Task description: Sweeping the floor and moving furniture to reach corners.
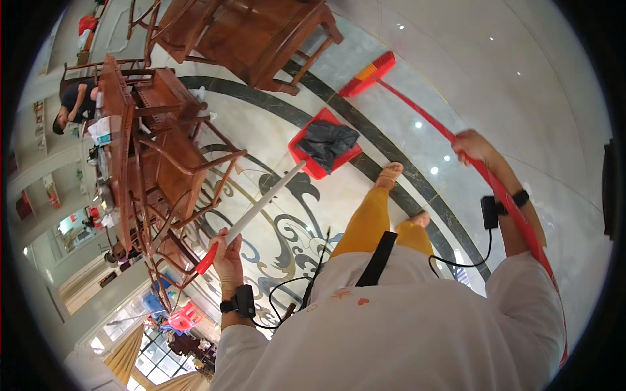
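My left hand (pixel 228 254) is closed round the white handle of a long-handled red dustpan (pixel 319 169), near its red end grip. A crumpled dark grey plastic bag (pixel 327 142) lies in the pan, over the patterned floor. My right hand (pixel 473 146) grips the red handle of a broom (pixel 368 74), whose red head with red and orange bristles is at the upper middle, beyond the pan. The broom's handle runs back past my right forearm. Each of my wrists bears a black strapped device with a cable.
Carved wooden armchairs (pixel 168 166) and a wooden table (pixel 120 146) stand at the left. Another large wooden seat (pixel 244 39) is at the top. A seated person (pixel 76 105) is beyond the table. Red and blue plastic stools (pixel 185 316) are at the lower left.
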{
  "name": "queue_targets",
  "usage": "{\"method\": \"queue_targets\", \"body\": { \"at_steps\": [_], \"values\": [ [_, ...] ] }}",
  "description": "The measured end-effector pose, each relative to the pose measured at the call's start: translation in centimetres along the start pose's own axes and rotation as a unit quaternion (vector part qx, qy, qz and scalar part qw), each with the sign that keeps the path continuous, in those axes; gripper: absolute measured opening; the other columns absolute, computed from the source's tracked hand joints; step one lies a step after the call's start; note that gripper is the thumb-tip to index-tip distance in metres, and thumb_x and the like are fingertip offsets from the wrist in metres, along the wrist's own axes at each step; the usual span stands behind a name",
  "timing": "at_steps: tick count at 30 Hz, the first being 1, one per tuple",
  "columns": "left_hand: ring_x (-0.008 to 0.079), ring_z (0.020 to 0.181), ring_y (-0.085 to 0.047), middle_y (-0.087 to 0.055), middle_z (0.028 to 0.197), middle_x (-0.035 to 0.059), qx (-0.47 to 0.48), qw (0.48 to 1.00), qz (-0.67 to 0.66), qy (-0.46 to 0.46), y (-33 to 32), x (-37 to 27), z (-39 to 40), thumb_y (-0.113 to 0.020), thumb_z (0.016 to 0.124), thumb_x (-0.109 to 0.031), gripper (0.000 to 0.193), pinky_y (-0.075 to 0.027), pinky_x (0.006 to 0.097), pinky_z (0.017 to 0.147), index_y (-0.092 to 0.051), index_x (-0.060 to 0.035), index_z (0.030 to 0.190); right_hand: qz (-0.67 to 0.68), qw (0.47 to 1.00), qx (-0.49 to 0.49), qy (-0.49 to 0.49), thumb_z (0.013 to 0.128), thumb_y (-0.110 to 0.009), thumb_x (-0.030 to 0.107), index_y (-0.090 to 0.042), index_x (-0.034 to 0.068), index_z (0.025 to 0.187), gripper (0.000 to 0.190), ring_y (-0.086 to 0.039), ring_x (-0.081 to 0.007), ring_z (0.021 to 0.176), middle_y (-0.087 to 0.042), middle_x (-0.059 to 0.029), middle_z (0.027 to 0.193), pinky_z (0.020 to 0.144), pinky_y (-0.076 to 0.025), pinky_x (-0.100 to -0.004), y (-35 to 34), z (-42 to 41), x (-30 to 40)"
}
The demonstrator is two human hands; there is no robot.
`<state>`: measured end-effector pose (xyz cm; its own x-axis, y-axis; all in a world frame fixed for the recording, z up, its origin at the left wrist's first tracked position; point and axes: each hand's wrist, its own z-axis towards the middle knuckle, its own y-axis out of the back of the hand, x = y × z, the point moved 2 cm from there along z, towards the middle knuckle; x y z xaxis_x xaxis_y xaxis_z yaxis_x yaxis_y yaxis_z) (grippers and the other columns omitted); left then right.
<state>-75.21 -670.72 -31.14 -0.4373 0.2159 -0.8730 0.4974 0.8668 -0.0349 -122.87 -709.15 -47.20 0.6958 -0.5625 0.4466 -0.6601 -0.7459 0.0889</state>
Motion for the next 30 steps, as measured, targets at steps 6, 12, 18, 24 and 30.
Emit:
{"method": "queue_targets", "body": {
  "at_steps": [6, 12, 18, 24, 30],
  "values": [
    [0.0242, 0.094, -0.059, -0.055, 0.109, 0.0084, -0.016, 0.999, -0.039, 0.002, 1.9, 1.7, 0.6, -0.057, 0.087, -0.018, 0.012, -0.051, 0.0355, 0.083, -0.053, -0.0083, 0.094, 0.028, 0.997, -0.03, -0.068, 0.07, -0.055, 0.009, -0.054, -0.001, 0.07, 0.01, -0.05, -0.0166, 0.038, -0.052, -0.01, 0.053, 0.034, -0.039, -0.0295, -0.8, -13.3, -12.2],
    [0.0265, 0.093, -0.059, -0.055, 0.111, 0.0087, -0.021, 0.998, -0.055, -0.017, 6.3, 3.0, -1.3, -0.055, 0.087, -0.016, 0.009, -0.053, 0.038, 0.079, -0.052, -0.0088, 0.09, 0.118, 0.979, -0.083, -0.144, 0.07, -0.053, 0.002, -0.053, -0.005, 0.088, 0.019, -0.048, -0.0153, 0.041, -0.05, -0.0086, 0.058, 0.032, -0.038, -0.0288, -4.1, -22.0, -18.8],
    [0.0248, 0.089, -0.061, -0.055, 0.109, 0.0093, -0.064, 0.995, -0.075, -0.028, 12.5, 2.0, -3.9, -0.059, 0.084, -0.019, 0.014, -0.053, 0.0362, 0.079, -0.053, -0.0112, 0.094, 0.111, 0.988, -0.079, -0.068, 0.072, -0.054, 0.004, -0.053, -0.007, 0.098, 0.029, -0.05, -0.0153, 0.044, -0.051, -0.0085, 0.061, 0.035, -0.039, -0.0278, -8.4, -25.8, -17.4],
    [0.0245, 0.089, -0.061, -0.056, 0.106, 0.0063, -0.121, 0.988, -0.085, -0.053, 19.7, 2.3, -5.5, -0.056, 0.086, -0.02, 0.014, -0.054, 0.037, 0.078, -0.053, -0.0112, 0.096, -0.019, 0.999, 0.011, -0.025, 0.073, -0.054, 0.006, -0.054, -0.007, 0.096, 0.027, -0.052, -0.0143, 0.044, -0.052, -0.008, 0.057, 0.037, -0.041, -0.0275, -14.1, -24.1, -8.5],
    [0.0219, 0.093, -0.057, -0.056, 0.11, 0.0084, -0.229, 0.961, -0.146, -0.048, 26.0, 4.5, -6.4, -0.057, 0.086, -0.018, 0.013, -0.05, 0.0352, 0.079, -0.052, -0.0111, 0.097, -0.263, 0.957, 0.104, 0.062, 0.074, -0.058, 0.007, -0.053, -0.005, 0.099, 0.028, -0.053, -0.0149, 0.046, -0.053, -0.0074, 0.061, 0.038, -0.043, -0.0276, -21.3, -16.5, 7.8]
  ]
}}
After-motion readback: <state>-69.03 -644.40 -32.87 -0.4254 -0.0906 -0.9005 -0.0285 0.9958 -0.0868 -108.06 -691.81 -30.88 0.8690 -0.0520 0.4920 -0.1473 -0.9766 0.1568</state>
